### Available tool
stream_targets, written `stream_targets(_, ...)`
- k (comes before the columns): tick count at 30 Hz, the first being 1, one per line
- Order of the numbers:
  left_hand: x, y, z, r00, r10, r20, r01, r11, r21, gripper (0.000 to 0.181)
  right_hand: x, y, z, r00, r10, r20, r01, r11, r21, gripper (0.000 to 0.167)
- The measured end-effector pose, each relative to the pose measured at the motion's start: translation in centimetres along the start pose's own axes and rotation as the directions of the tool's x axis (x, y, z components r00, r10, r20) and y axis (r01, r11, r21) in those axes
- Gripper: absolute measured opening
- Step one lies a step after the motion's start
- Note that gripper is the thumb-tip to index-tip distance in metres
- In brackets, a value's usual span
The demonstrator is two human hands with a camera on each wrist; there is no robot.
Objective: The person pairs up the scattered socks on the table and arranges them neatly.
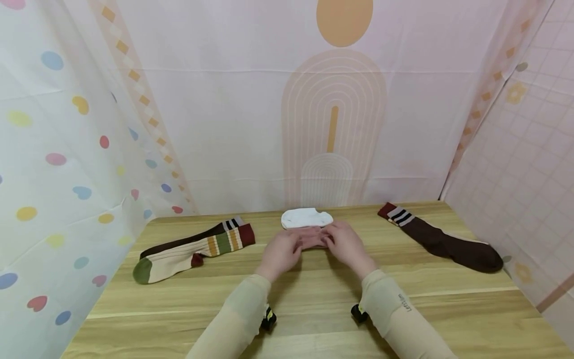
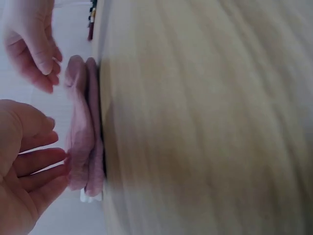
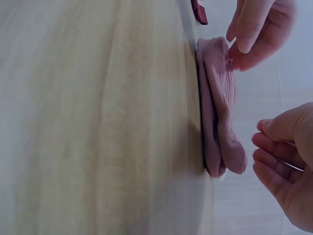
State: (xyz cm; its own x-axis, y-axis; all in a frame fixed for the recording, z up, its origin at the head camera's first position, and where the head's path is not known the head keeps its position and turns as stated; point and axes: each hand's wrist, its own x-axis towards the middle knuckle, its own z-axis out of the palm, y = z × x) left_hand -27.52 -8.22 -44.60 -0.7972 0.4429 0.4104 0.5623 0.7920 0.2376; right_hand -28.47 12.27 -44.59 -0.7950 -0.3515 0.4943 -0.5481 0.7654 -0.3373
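A pink sock [image 1: 312, 238] lies in folded layers on the table, just in front of a white low-cut sock [image 1: 306, 218]. At its left end is my left hand [image 1: 279, 253], whose relaxed fingertips touch the pink fabric [image 2: 80, 137] in the left wrist view. My right hand [image 1: 347, 245] hovers by the other end, fingers loosely bent. In the right wrist view a small gap separates the right fingertips [image 3: 261, 142] from the pink sock [image 3: 222, 98]. Neither hand grips the fabric. In the head view the hands partly cover the pink sock's ends.
On the left of the wooden table [image 1: 309, 309] lie a cream striped sock [image 1: 179, 262] and, behind it, a dark brown sock [image 1: 184, 240]. Another brown sock [image 1: 435, 239] lies at the right. A patterned cloth [image 1: 233, 124] hangs behind the table.
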Motion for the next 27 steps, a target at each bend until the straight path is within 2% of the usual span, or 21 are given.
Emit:
stream_targets(4, 0.0, 0.1, 0.4, 1.000, 0.010, -0.026, -0.009, 1.000, 0.023, 0.006, 0.2, -0.2, 0.4, 1.000, -0.010, 0.009, 0.010, 1.000, -0.014, 0.012)
stream_targets(10, 0.1, -0.4, 1.1, 1.000, 0.018, -0.025, -0.016, 0.998, 0.062, 0.003, 0.6, -0.3, 1.2, 0.993, 0.002, 0.115, 0.002, 0.999, -0.036, 0.012)
stream_targets(15, 0.2, -1.1, 1.3, 0.998, 0.041, 0.055, -0.043, 0.998, 0.040, 0.007, 0.4, -0.2, 1.6, 0.985, -0.005, 0.170, 0.014, 0.999, -0.051, 0.016)
stream_targets(19, 0.5, -1.5, 1.0, 0.989, 0.036, 0.141, -0.038, 0.999, 0.006, 0.015, 0.3, 0.0, 1.9, 0.980, 0.004, 0.201, 0.005, 0.999, -0.045, 0.022)
stream_targets(24, 1.0, -1.6, 0.6, 0.978, 0.001, 0.211, 0.007, 0.999, -0.040, 0.024, 0.4, 0.1, 2.0, 0.974, 0.056, 0.222, -0.049, 0.998, -0.037, 0.034)
stream_targets(27, 1.3, -1.8, 0.5, 0.972, -0.031, 0.233, 0.047, 0.997, -0.063, 0.015, 0.5, 0.1, 1.9, 0.967, 0.076, 0.243, -0.068, 0.997, -0.041, 0.036)
